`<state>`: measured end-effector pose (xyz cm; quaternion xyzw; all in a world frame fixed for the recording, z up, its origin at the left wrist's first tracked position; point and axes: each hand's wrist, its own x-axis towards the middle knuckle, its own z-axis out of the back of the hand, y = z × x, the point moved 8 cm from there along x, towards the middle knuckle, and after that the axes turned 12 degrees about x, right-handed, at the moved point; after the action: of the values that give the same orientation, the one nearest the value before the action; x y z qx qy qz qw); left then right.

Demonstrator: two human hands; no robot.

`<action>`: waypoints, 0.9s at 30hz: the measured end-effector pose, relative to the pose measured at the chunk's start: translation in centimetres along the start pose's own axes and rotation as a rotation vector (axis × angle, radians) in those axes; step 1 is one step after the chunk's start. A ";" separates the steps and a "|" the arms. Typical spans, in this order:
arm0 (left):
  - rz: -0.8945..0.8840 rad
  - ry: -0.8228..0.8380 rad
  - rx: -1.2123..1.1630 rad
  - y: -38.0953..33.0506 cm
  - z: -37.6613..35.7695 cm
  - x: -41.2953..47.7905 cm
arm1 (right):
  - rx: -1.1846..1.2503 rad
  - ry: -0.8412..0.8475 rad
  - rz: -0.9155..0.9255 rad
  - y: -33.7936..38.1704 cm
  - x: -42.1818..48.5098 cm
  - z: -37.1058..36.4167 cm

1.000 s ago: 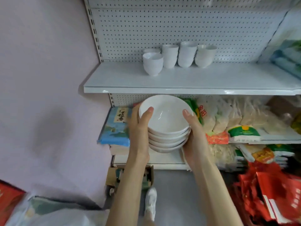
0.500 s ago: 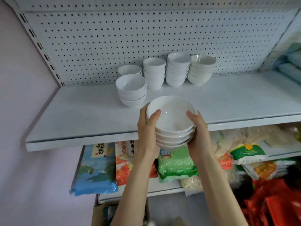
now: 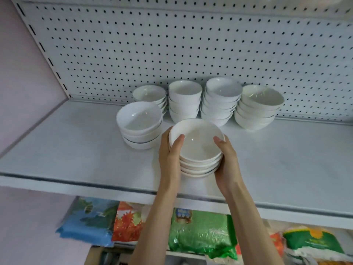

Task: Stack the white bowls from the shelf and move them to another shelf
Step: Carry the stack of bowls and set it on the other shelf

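Note:
A stack of several white bowls [image 3: 197, 148] is gripped from both sides, my left hand [image 3: 171, 159] on its left wall and my right hand [image 3: 227, 161] on its right, thumbs hooked over the top rim. The stack is over the white shelf [image 3: 76, 150], near its front; whether it touches the shelf I cannot tell. Behind it more white bowl stacks stand on the same shelf: one at the left front [image 3: 139, 125], a low one [image 3: 150, 93] behind that, and three taller ones [image 3: 185, 100] [image 3: 221, 101] [image 3: 257, 108] along the pegboard.
A white pegboard [image 3: 191, 44] backs the shelf and a pale wall [image 3: 23, 77] closes the left side. Below the shelf lie packaged goods: a blue bag [image 3: 87, 220], an orange pack [image 3: 128, 222], a green bag [image 3: 202, 232], and another green-and-white bag [image 3: 313, 243].
Both hands have carried the stack up from the lower shelf level and forward over the upper shelf, closer to the other stacks. The view has risen and moved nearer.

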<state>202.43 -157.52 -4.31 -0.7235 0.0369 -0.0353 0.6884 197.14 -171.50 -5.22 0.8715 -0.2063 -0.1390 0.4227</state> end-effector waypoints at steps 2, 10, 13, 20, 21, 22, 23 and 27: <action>-0.004 -0.038 -0.008 0.3 -0.5 0.5 | -0.001 0.028 -0.024 -0.1 1.0 0.3; -0.026 -0.100 -0.020 0.7 -1.4 1.6 | 0.020 0.092 -0.075 -0.4 3.6 0.5; -0.039 -0.096 0.017 0.5 -1.5 2.4 | 0.051 0.100 -0.080 -0.8 4.5 0.6; -0.026 -0.066 0.111 0.6 -1.4 2.8 | -0.095 0.088 -0.098 -0.8 5.6 0.4; -0.018 -0.058 0.132 0.6 -1.1 2.6 | -0.177 0.075 -0.101 -0.4 5.5 0.8; 0.005 -0.053 0.147 0.7 -0.8 2.4 | -0.261 0.055 -0.114 0.0 5.2 1.4; 0.042 -0.046 0.161 1.0 -0.5 2.0 | -0.325 0.033 -0.140 0.4 4.8 2.2; 0.217 0.018 0.129 1.9 -0.1 0.0 | -0.331 0.068 -0.275 0.8 2.8 3.0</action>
<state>202.44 -157.77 -6.21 -0.6691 0.1186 0.0306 0.7330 198.19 -175.31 -6.56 0.8144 -0.0457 -0.1977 0.5436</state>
